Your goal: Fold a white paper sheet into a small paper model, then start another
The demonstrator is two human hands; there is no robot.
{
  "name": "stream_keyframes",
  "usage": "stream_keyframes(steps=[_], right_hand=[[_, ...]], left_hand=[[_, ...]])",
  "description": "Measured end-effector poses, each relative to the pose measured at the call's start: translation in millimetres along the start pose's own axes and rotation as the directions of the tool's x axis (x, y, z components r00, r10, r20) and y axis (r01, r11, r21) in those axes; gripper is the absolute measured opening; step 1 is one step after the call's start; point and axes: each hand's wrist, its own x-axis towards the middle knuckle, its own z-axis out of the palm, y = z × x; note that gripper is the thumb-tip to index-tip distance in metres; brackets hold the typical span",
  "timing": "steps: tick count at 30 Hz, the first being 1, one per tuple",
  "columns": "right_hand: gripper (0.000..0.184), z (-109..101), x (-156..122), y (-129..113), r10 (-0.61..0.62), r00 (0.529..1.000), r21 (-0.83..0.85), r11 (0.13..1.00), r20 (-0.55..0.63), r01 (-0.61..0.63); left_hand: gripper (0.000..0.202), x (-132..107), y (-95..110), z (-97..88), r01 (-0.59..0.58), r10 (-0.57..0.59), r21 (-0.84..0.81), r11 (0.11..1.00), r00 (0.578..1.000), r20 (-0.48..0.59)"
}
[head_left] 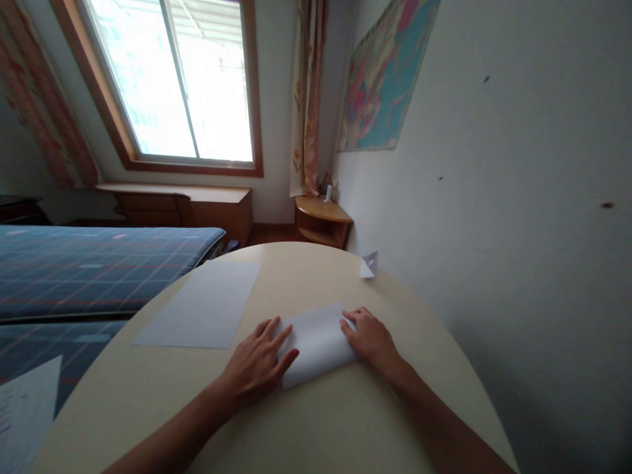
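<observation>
A white sheet of paper (318, 345), which looks folded over with a curved upper layer, lies on the round cream table (316, 421) between my hands. My left hand (259, 362) rests on its left end, fingers spread and thumb reaching over the surface. At the right end, my right hand (370, 339) has its fingers bent around the paper's edge, gripping it. Whether the right fingertips reach underneath is hidden. Beyond the hands stands a small folded paper piece (368, 265) near the table's far right edge.
Another flat white sheet (202, 306) lies on the table's left side. A bed with a blue plaid cover (99, 270) adjoins the table on the left, with a printed paper (29, 408) at lower left. The white wall (518, 263) runs along the right.
</observation>
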Motion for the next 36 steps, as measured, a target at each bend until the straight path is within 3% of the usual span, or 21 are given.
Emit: stream_keyframes(steps=[12,19,36], right_hand=[[0.039,-0.1,-0.3,-0.9,0.016,1.0,-0.015,1.0,0.016,-0.016],[0.038,0.1,-0.2,-1.7,0.021,1.0,-0.021,1.0,0.023,-0.021],[0.038,-0.9,-1.1,-2.7,0.027,0.999,-0.032,0.999,0.029,-0.026]], left_hand=[[0.062,-0.3,-0.6,1.1,-0.011,0.01,-0.022,1.0,0.999,-0.037],[0.067,0.9,1.5,-2.3,-0.001,0.001,0.008,1.0,1.0,0.005],[0.071,-0.2,-2.3,5.8,0.004,-0.004,0.023,1.0,1.0,-0.006]])
